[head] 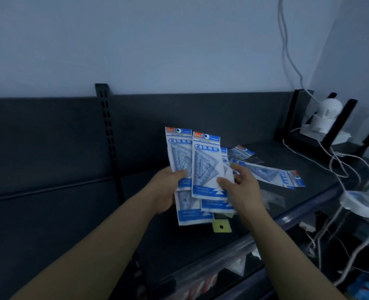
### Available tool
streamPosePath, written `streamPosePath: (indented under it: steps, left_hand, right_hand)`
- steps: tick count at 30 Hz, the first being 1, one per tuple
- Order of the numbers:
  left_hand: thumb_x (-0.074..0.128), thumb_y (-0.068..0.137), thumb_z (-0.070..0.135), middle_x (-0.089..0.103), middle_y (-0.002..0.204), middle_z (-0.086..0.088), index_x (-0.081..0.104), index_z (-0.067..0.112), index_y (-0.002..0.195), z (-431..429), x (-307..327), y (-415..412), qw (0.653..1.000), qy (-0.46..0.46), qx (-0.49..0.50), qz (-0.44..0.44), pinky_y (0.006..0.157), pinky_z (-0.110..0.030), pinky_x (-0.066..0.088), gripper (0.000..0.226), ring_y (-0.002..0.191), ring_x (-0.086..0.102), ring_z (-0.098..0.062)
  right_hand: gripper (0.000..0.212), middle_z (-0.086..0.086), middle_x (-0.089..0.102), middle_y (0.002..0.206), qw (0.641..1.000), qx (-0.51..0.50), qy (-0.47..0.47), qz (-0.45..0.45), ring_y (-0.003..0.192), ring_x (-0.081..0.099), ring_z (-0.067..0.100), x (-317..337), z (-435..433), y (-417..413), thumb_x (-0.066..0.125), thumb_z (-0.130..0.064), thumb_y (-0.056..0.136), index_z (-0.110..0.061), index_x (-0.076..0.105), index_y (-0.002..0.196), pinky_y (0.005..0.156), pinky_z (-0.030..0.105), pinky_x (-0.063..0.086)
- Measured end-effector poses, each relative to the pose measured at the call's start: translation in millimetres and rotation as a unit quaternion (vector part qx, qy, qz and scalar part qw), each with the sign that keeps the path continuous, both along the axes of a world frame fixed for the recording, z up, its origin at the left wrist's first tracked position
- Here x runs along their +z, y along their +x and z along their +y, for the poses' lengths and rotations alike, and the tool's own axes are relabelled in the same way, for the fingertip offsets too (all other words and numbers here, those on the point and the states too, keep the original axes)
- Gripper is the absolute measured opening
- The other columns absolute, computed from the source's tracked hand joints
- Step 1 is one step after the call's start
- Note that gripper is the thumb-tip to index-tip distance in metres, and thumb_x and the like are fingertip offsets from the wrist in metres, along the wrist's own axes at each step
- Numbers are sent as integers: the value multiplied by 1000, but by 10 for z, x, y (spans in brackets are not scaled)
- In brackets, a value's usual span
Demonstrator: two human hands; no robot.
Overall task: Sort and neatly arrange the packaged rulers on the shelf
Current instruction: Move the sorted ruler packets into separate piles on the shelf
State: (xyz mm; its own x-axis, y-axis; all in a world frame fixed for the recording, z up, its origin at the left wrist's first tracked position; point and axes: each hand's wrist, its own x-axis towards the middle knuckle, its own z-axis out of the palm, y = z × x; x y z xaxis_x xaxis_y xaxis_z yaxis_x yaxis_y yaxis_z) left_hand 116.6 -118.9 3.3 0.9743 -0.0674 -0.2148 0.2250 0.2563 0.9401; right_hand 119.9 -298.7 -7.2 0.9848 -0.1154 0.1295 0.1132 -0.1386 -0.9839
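Above the dark shelf (201, 245) I hold up a fan of blue-and-white ruler packets marked GEOMETRIC. My left hand (167, 189) grips the left packet (178, 149) and the lower ones (190, 210) behind it. My right hand (242, 187) pinches the front packet (206, 165) at its lower right corner. Two more packets lie flat on the shelf to the right, a long one (270, 175) and a smaller one (241, 152) behind it. A yellow hang tab (221, 226) shows below the held stack.
White cables (339, 169) trail over the shelf's right end from a white device (326, 114) in a black stand (315, 148). A black slotted upright (107, 131) runs down the back panel. The shelf's front rail (298, 211) has goods below it.
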Motion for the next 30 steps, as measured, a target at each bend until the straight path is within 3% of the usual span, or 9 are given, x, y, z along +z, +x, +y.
streamPosePath:
  steps: [3, 6, 9, 11, 16, 20, 25, 27, 30]
  left_hand:
    - [49, 98, 5, 67, 114, -14, 59, 8, 118, 245, -8, -103, 999, 20, 32, -12, 75, -38, 56, 23, 93, 66, -26]
    - [49, 97, 1, 69, 109, -11, 61, 10, 114, 534, -8, -261, 997, 21, 72, -32, 72, -34, 57, 24, 92, 67, -24]
    - [48, 96, -1, 70, 108, -8, 62, 14, 111, 854, 8, -497, 994, 24, 97, -50, 74, -34, 57, 25, 95, 67, -24]
    - [49, 96, -2, 70, 110, -9, 61, 15, 112, 1075, 21, -683, 990, 27, 125, -59, 77, -36, 57, 27, 98, 67, -24]
    - [60, 91, 1, 72, 109, -9, 60, 14, 116, 1709, -30, -1295, 966, 15, 251, -65, 78, -44, 58, 29, 96, 70, -27]
    - [67, 87, 2, 72, 105, -7, 61, 15, 113, 2258, -36, -1886, 934, 38, 352, -54, 70, -40, 60, 30, 90, 72, -24]
    - [77, 79, 9, 69, 101, 1, 56, 22, 114, 2982, 51, -2690, 872, 192, 449, -36, 73, -35, 58, 42, 87, 69, -17]
    - [79, 76, 11, 67, 96, 6, 53, 25, 115, 3251, 75, -2988, 846, 232, 480, -23, 69, -31, 56, 49, 82, 67, -12]
    - [83, 72, 11, 68, 105, -1, 53, 22, 122, 3624, 44, -3351, 816, 276, 507, -2, 79, -37, 57, 60, 87, 67, -17]
  right_hand:
    - [39, 2, 67, 106, 999, 29, -4, -15, 86, 67, 13, -30, 293, 51, 63, -10, 89, -23, 48, 122, 75, 39, 57]
    - [38, -8, 64, 96, 997, 71, -17, -37, 83, 64, 5, -14, 630, 26, 62, -9, 89, -30, 43, 114, 68, 29, 55]
    - [43, -9, 60, 100, 991, 115, -45, -54, 88, 63, 6, 13, 977, -70, 63, -11, 89, -31, 41, 119, 76, 33, 54]
    - [45, -12, 59, 98, 986, 141, -54, -65, 86, 61, 1, 20, 1232, -132, 64, -10, 88, -27, 43, 123, 73, 29, 53]
    - [41, -17, 60, 95, 970, 225, -61, -71, 85, 61, -1, 30, 1969, -405, 66, -8, 85, -31, 47, 113, 71, 30, 55]
    - [43, -18, 59, 96, 952, 297, -48, -65, 85, 63, 2, 38, 2682, -816, 65, -6, 85, -30, 48, 116, 64, 24, 54]
    - [47, -8, 61, 102, 932, 361, -27, -24, 91, 64, 11, 17, 3583, -1445, 67, -6, 84, -28, 46, 120, 75, 37, 57]
    - [47, -5, 62, 107, 922, 386, -23, -22, 92, 65, 12, -10, 3907, -1705, 66, -5, 84, -29, 46, 118, 77, 37, 57]
    - [47, -4, 62, 111, 913, 408, -25, -16, 94, 64, 11, -77, 4344, -2031, 65, -5, 85, -28, 47, 122, 79, 35, 57]
